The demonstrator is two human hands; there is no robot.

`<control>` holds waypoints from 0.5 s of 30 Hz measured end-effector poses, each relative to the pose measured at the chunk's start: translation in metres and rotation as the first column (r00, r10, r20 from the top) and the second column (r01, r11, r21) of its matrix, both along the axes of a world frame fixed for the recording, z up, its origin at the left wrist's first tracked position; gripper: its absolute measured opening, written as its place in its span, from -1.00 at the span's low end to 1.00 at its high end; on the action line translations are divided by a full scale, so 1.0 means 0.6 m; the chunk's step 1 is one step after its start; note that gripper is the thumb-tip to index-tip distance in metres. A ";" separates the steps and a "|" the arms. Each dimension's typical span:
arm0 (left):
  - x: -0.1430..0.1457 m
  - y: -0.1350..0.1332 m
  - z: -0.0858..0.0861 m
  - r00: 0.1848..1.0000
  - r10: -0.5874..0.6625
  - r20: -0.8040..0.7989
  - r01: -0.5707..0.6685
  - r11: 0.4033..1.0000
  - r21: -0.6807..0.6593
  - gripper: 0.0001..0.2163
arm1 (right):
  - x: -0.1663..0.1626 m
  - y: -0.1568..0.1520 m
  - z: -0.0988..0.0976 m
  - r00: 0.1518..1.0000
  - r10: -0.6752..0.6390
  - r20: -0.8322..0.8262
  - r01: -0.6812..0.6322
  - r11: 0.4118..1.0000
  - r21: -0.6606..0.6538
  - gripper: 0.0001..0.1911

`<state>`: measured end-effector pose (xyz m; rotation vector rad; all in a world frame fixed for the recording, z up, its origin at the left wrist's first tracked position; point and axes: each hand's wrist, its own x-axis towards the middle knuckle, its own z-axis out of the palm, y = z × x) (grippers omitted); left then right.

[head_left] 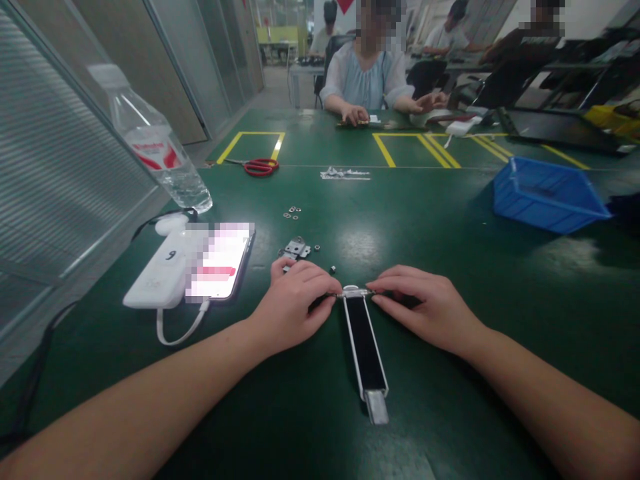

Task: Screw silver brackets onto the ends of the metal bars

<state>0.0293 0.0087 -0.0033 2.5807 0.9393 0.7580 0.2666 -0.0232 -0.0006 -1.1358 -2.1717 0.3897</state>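
The left hand (295,308) and right hand (425,308) pinch the end of a black metal-framed strip (365,347) — on a green workbench (450,407).

Black slab smartphone (217,261), screen pixelated past reading; thin silver metal rod (355,293), both ends hidden by the left hand (293,308) and right hand (425,308); small dark metal part (333,269), too small to identify. Dark navy heap (625,210), cut off by the right edge.

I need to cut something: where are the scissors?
In the head view, the red scissors lie far left on the table, between the water bottle and a silver strip.
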 end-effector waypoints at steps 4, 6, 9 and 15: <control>0.000 0.001 -0.002 1.000 -0.002 0.011 0.002 1.000 0.009 -0.86 | -0.001 -0.001 -0.001 1.000 -0.003 -0.011 0.003 1.000 0.002 -0.84; 0.000 0.002 -0.002 1.000 -0.003 0.014 0.003 1.000 0.010 -0.86 | -0.002 -0.001 -0.002 1.000 0.004 -0.027 -0.004 1.000 -0.008 -0.84; 0.000 0.002 -0.001 1.000 -0.007 0.011 0.007 1.000 0.004 -0.86 | -0.001 0.000 -0.006 0.999 0.006 -0.047 -0.007 1.000 -0.027 -0.84; 0.001 -0.001 0.000 1.000 0.007 -0.011 -0.007 1.000 -0.028 -0.86 | 0.000 0.001 -0.010 0.998 0.021 -0.067 -0.024 0.999 -0.046 -0.84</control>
